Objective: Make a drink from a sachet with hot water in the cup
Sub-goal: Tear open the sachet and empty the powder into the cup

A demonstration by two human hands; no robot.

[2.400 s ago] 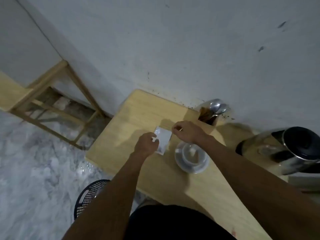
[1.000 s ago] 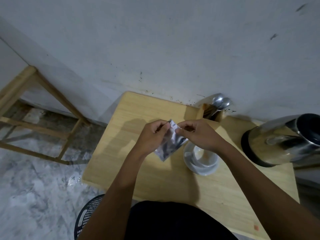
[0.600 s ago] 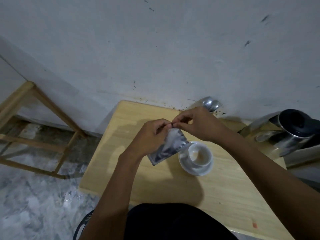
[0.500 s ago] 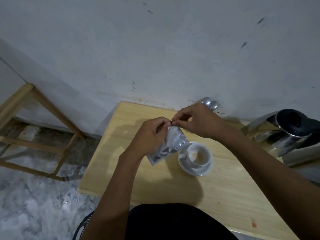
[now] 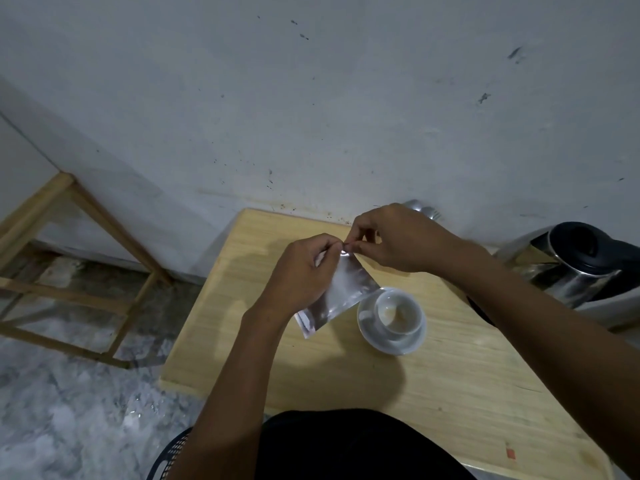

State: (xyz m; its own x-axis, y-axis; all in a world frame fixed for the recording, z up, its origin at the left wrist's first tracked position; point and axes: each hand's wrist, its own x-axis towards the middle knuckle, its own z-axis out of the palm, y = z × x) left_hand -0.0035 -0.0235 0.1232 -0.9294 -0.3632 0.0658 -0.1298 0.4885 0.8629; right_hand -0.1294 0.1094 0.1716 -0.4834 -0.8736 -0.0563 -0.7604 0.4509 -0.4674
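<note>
While the person stands at the near edge of the wooden table [image 5: 346, 372], the cup [image 5: 396, 310] serves as the landmark for all that follows. It sits upright on a white saucer [image 5: 391, 336] and appears to hold no water yet; whether any powder lies in it cannot be told. Just to the left of the cup and above the tabletop hangs the silver sachet [image 5: 341, 293], tilted, its lower corner pointing toward the person and its top edge raised. The left hand [image 5: 301, 275] is closed on the left part of that top edge, thumb and forefinger pinched; the right hand [image 5: 398, 240] pinches the same edge immediately beside it, so that the two hands meet there, above and beyond the cup. The step in hand is judged to be tearing the sachet open. To do it well, the pinches should sit close together on either side of the tear line, the hands pulling in opposite directions, with the contents settled toward the lower end and the opening kept near the cup so that nothing spills. Right of the cup stands a steel kettle [image 5: 571, 271] with a black lid. Beyond the cup, against the wall [image 5: 311, 98], metal cutlery [image 5: 424, 208] shows behind the right hand.
</note>
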